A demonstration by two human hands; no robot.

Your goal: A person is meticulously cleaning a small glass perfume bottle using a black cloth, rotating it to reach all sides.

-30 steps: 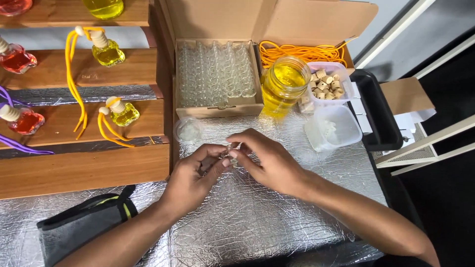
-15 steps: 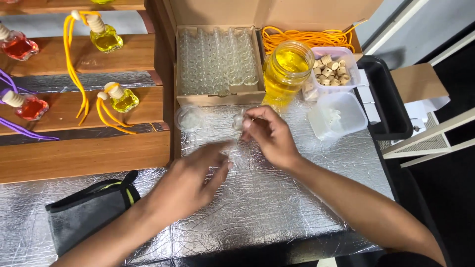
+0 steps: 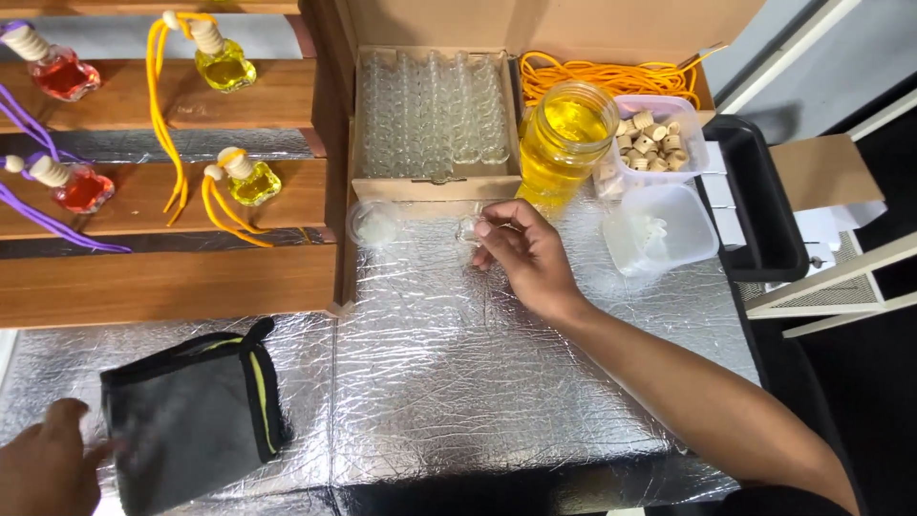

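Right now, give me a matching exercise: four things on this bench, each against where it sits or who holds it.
1 small clear bottle
2 grey cloth
3 jar of yellow liquid
4 wooden corks

a in a clear tub
b by the left hand
c in the right hand
d beside the box of empty bottles

Pairs: 1-c, 2-b, 3-d, 4-a
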